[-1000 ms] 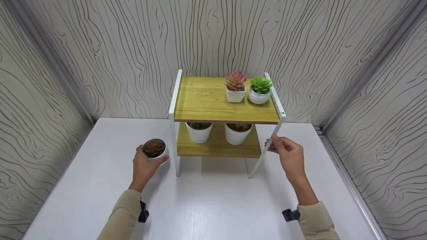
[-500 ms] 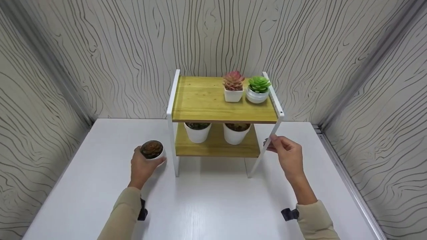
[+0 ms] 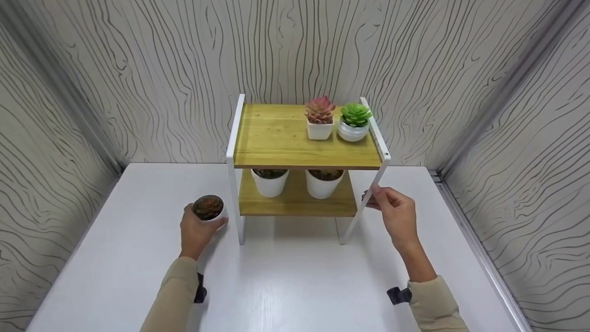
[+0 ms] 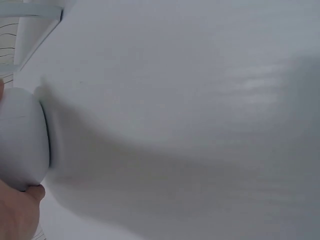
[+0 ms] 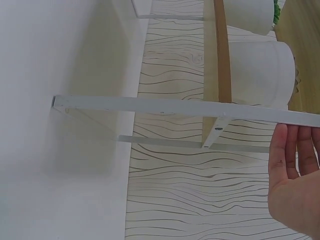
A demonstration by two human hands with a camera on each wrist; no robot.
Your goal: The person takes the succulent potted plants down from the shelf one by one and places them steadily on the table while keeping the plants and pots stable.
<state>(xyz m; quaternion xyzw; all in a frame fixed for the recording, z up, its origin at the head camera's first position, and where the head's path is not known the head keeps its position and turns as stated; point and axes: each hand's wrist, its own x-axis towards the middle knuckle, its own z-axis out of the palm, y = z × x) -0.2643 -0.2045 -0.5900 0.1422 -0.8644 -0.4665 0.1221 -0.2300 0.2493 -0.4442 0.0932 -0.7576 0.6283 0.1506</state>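
My left hand grips a white pot with a brown succulent in it, left of the shelf. The pot's base is right at the tabletop in the left wrist view, with a shadow beside it. At the right side, my right hand pinches the front leg of a two-tier wooden shelf with a white metal frame. Its fingers partly pass behind that leg, and a small dark patch shows by the fingertips. In the right wrist view the thumb meets the leg from below.
On the top board stand a pink succulent in a square pot and a green succulent in a round one. Two white pots with plants stand on the lower board. Wood-grain panels enclose the white table.
The whole head view shifts slightly left. Both hands keep their holds, the left on the pot and the right on the shelf leg; the plants stay in place on the shelf.
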